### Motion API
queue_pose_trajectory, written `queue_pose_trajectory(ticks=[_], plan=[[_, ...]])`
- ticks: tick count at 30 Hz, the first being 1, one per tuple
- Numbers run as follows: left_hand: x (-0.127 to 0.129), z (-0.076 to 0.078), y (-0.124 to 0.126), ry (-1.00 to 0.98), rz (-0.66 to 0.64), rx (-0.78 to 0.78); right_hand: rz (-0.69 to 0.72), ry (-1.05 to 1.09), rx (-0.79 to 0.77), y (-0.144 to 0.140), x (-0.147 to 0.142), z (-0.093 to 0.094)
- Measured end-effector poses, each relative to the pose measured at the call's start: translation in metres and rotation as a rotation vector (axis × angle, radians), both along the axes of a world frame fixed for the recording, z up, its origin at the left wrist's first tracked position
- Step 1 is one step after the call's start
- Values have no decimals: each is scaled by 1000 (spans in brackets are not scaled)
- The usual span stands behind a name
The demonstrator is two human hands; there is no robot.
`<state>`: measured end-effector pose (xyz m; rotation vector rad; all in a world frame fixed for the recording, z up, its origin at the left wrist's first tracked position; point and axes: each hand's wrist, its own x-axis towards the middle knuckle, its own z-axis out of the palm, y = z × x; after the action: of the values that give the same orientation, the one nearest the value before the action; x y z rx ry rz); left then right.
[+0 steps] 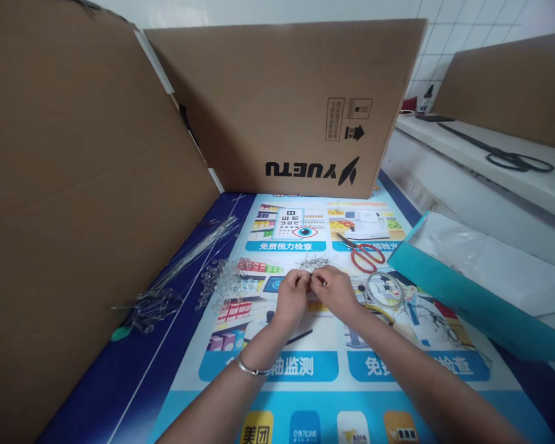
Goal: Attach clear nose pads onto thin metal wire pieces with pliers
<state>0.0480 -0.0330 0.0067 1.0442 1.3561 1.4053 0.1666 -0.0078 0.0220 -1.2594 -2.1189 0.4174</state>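
My left hand (294,295) and my right hand (335,292) meet over the middle of the printed mat, fingertips pinched together. Whatever sits between the fingers is too small to make out. Just beyond the fingertips lies a small cluster of clear beads and thin wire (314,261). To the left of my left hand is a loose pile of clear beads (229,282). Red-handled scissors (367,256) with dark blades lie past my right hand. Nearer to that hand is a round, pale, transparent ring-shaped roll (385,290).
A bundle of thin wire stems (189,256) lies at left, with dark, tangled ends. A teal open box (462,302) with plastic inside stands at right. Cardboard panels (277,105) wall the left and back. Black scissors (509,157) rest on the white ledge (481,145).
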Motion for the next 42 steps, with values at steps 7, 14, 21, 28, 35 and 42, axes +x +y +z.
queue_pose_trajectory(ticks=[7, 14, 21, 28, 35, 42], plan=[[-3, -3, 4, -163, -128, -19, 88, 109, -48, 7, 3, 4], [-1, -2, 1, -299, -162, -14, 88, 216, -133, 6, 4, 7], [-1, 2, -2, -423, -214, -9, 118, 341, -281, 5, 6, 6], [-4, 1, -2, -469, -184, -12, 100, 428, -338, 5, 3, 1], [-3, 0, -2, -430, -157, -28, 40, 431, -331, 4, 2, -4], [1, -3, 0, -362, -84, -52, 15, 383, -282, 2, 0, -3]])
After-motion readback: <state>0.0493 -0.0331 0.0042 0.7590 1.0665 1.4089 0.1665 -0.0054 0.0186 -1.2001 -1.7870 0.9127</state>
